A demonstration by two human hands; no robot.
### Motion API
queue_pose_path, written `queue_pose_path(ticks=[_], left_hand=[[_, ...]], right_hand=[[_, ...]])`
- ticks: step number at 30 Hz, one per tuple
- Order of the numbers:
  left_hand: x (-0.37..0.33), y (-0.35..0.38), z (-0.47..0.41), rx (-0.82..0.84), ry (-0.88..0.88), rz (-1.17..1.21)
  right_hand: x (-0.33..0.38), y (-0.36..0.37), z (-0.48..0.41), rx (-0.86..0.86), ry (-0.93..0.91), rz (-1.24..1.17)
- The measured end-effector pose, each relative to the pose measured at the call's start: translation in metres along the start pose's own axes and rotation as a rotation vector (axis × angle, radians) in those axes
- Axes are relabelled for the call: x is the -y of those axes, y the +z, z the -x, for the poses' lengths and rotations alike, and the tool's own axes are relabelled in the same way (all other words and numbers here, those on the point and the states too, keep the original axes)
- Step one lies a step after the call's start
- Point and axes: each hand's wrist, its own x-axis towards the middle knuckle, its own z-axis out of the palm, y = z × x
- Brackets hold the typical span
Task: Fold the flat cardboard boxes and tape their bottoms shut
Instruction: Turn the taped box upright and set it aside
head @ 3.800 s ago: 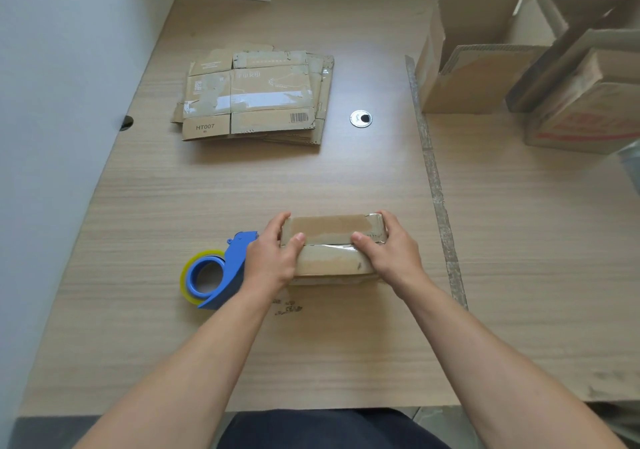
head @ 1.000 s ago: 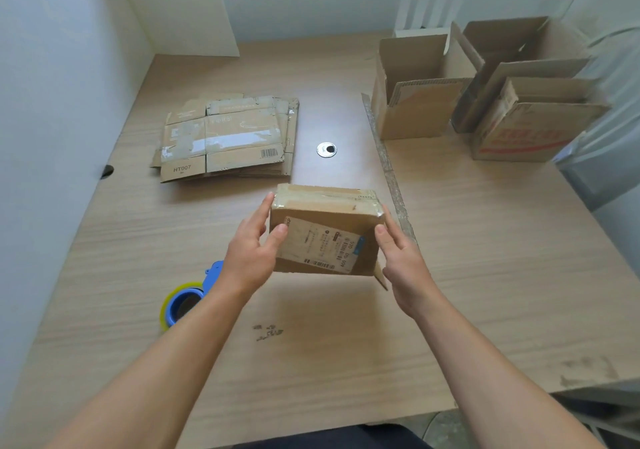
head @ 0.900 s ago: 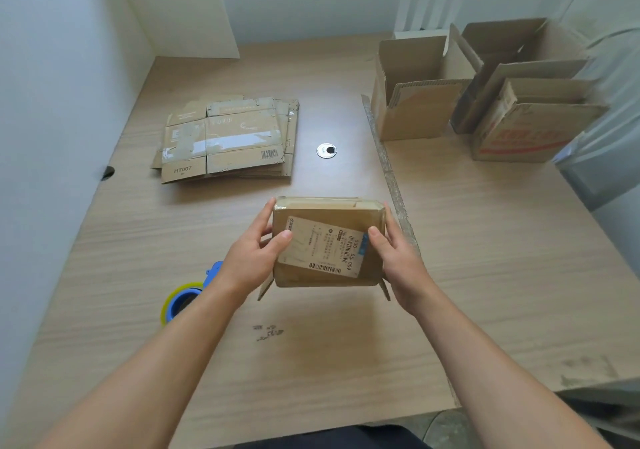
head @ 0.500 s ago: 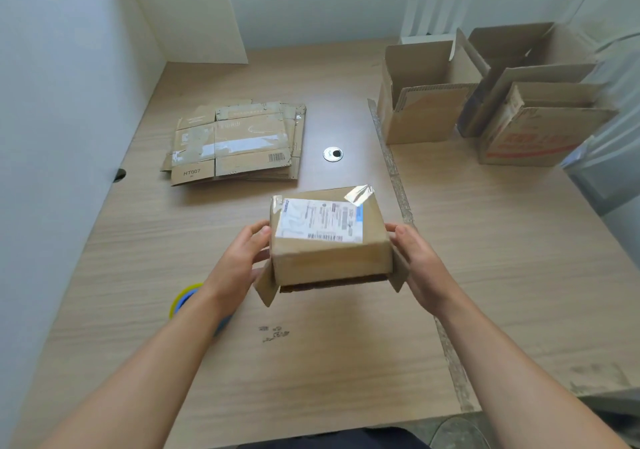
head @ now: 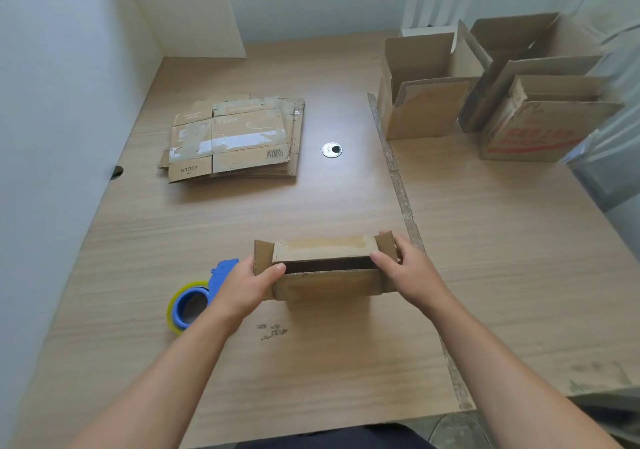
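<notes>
At the near middle of the table (head: 311, 206), both hands are on a small cardboard box (head: 329, 284). It sits between them with its open mouth turned up, and a dark slot shows between the long flaps. The left hand (head: 247, 287) grips the left end. Its thumb lies across the near wall and its fingers curl round behind the short side flap, which sticks out. The right hand (head: 408, 272) grips the other end the same way, with the thumb hooked on the near upper edge and the fingers tucked behind the right flap. Neither hand is spread flat; both clasp cardboard. I cannot tell whether the box rests on the wood or hangs just above it.

Just beside the left wrist is a blue tape dispenser (head: 197, 298) with a yellowish roll. It lies on the table, partly hidden by the forearm. A patch of small dark marks (head: 272, 331) sits on the wood just in front of the box.

Further back on the left lies the stack of flat cardboard boxes (head: 235, 137), well apart from the hands. A round cable grommet (head: 331, 149) is to its right. A rough seam strip (head: 401, 189) runs down the table. Beyond it, at the far right, three opened-up boxes (head: 419, 102) stand close together with their flaps up. Nothing lies between the hands and that group.
</notes>
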Motion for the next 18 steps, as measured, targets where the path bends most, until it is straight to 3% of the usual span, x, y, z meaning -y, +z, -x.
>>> queue_pose_path(ticks=[4, 9, 13, 18], left_hand=[[-0.004, 0.0, -0.005, -0.089, 0.0, -0.035], [-0.004, -0.003, -0.005, -0.047, 0.049, -0.068], [-0.001, -0.005, 0.001, -0.034, 0.252, -0.365], [-0.006, -0.004, 0.009, -0.144, 0.668, -0.834]], right_hand=[[0.012, -0.004, -0.012, -0.04, -0.124, 0.345], [0.027, -0.012, -0.039, 0.118, -0.309, 0.637], [0.037, -0.009, -0.051, -0.048, -0.228, 0.589], [0.038, 0.007, -0.061, -0.111, -0.095, 0.525]])
